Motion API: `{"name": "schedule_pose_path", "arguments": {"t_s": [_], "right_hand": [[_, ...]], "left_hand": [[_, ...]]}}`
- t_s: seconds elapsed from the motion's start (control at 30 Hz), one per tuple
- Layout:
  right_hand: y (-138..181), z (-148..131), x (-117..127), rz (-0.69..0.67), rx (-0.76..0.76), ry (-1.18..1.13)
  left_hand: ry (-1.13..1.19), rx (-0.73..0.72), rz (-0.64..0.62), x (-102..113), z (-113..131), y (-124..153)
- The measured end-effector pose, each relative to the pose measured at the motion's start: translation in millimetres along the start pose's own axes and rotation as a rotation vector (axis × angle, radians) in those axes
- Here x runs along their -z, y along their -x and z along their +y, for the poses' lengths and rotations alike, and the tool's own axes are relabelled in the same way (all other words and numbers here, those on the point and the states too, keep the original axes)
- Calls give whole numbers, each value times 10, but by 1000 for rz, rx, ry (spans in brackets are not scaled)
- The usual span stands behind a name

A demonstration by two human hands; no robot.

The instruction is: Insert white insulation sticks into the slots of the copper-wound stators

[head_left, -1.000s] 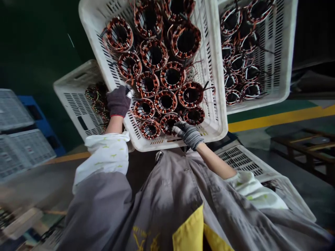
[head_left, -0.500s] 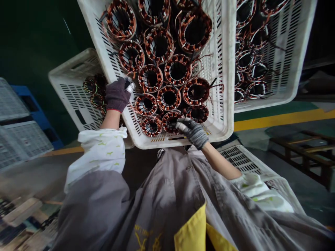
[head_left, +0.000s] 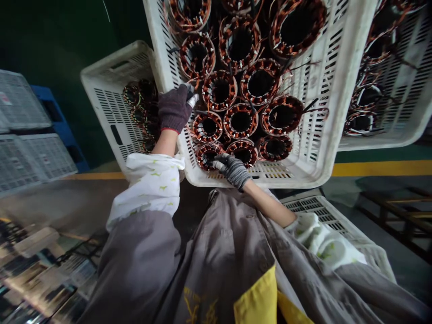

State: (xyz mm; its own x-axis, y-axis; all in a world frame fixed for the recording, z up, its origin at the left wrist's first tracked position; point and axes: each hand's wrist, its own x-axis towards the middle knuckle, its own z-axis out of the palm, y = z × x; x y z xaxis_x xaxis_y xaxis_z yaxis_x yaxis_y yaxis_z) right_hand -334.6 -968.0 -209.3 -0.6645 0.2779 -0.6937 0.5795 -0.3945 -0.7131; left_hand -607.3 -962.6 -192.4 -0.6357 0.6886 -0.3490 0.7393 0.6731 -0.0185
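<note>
A copper-wound ring [head_left: 204, 157], near left in the white crate [head_left: 276, 181], lies at our curled right hand [head_left: 232, 170]; our left hand [head_left: 175, 108] is at the crate's edge. Whether either pinches, we cannot tell. Our yellow lettering [head_left: 191, 309] is illegible.

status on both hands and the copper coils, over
Left hand at white crate's left rim. Right hand at front-left copper coil. Other coils packed close.

The left hand [head_left: 174, 109] wears plum knit hemmed red; the right hand [head_left: 233, 170], grey-and-black stripes. Toward twelve o'clock, motor stators [head_left: 227, 122] are copper-orange flecked white, their crate [head_left: 283, 182] off-white. White sleeve covers [head_left: 151, 185] carry green motifs; the jacket [head_left: 232, 240] is grey.
</note>
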Motion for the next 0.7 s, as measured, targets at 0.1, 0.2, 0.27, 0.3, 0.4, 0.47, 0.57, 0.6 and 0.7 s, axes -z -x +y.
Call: {"name": "schedule_pose_path", "arguments": {"t_s": [0.1,0.2,0.27,0.3,0.4,0.47,0.57,0.6,0.7], "right_hand": [[-14,6,6,-35,-6,2],[-19,29,5,-12,4,91],[-25,55,-1,22,-1,166],[-27,65,-6,30,-8,184],[-11,55,-17,1,-20,139],[14,-9,-2,4,5,21],[2,-165,70,159,97,-196],[-35,-216,100,224,128,-239],[-247,-308,153,312,195,-270]], "left_hand": [[10,-5,-10,-10,-7,-10],[43,8,-25,-16,-3,-21],[55,15,-35,-18,-1,-23],[65,17,-38,-19,-2,-23],[116,28,-35,-24,-14,-22],[135,34,-42,-32,-27,-26],[109,30,-68,-42,-43,-32],[87,24,-67,-42,-45,-31],[1,-2,-46,-13,-36,-16]]}}
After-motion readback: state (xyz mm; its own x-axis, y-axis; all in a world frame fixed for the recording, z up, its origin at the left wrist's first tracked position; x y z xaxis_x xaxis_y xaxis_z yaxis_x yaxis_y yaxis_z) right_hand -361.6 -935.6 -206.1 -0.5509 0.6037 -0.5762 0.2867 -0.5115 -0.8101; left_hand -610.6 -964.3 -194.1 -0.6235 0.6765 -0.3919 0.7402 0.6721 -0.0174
